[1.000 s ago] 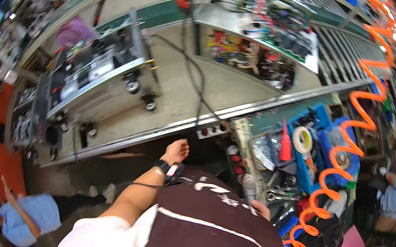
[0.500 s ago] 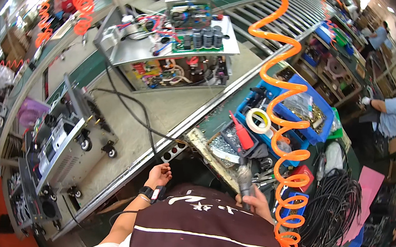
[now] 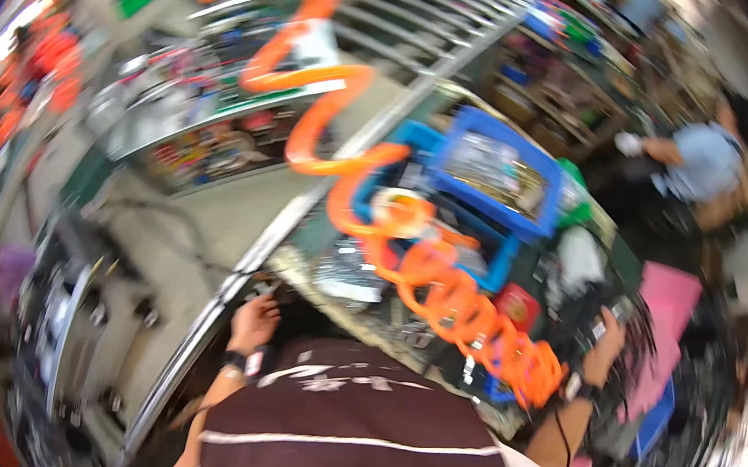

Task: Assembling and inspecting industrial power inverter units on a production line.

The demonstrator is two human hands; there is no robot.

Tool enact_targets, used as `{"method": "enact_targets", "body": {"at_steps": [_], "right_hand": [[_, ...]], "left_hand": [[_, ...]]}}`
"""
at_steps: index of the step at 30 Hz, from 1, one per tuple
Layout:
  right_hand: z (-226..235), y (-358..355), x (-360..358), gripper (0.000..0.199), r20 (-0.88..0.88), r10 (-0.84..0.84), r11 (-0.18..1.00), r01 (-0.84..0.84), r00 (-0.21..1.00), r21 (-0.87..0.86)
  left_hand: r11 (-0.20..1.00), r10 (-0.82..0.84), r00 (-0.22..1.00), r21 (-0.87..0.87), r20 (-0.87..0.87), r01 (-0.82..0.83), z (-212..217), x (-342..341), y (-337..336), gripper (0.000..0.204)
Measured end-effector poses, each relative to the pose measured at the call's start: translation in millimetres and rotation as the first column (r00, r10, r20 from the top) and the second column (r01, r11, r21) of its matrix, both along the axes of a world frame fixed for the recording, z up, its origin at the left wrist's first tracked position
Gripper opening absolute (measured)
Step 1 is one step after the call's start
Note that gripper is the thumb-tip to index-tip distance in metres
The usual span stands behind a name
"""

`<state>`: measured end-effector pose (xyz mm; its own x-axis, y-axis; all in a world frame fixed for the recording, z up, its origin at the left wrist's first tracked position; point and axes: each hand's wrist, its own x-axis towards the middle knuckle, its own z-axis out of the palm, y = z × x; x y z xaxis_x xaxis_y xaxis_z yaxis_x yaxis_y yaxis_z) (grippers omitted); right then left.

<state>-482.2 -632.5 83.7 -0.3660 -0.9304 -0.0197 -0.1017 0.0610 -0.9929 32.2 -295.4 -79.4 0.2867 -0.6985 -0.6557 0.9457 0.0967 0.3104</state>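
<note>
this was a factory workshop, of the kind where electrical equipment was put together. a conveyor of parallel grey metal rollers ran between the work surfaces, and near it stood an open, silver metal-cased unit, its inner parts exposed but blurred. a coiled bright orange hose stretched over a bench crowded with a blue rectangular plastic bin of small brassy metal parts and a heap of thin black cables. a person in a dark brown apron was there; beyond, a co-worker in a light blue shirt was near another cluttered bench.
</note>
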Motion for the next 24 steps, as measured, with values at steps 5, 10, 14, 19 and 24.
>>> {"method": "enact_targets", "body": {"at_steps": [5,10,14,19,24], "right_hand": [[-54,-67,-82,0.041,-0.177,-0.405,0.914,0.404,0.897,-0.043],[-24,-70,-120,0.074,-0.379,-0.5,0.779,0.596,0.779,0.197],[-40,-75,-143,0.088,-0.528,-0.484,0.667,0.685,0.698,0.294],[-69,-65,-152,0.091,-0.705,-0.121,0.642,0.597,0.698,0.481],[-78,-58,-165,0.097,-0.651,-0.089,0.665,0.532,0.754,0.525]], "left_hand": [[0.937,0.08,0.994,0.334,0.075,-0.1,-22,16,46,0.01],[0.846,0.054,0.992,0.522,0.118,-0.109,-35,22,58,0.004],[0.821,0.035,0.975,0.55,0.219,-0.153,-36,38,56,0.007],[0.76,-0.001,0.958,0.623,0.287,-0.185,-20,23,12,0.008],[0.833,-0.096,0.973,0.552,0.212,-0.038,-35,32,0,0.011]]}}
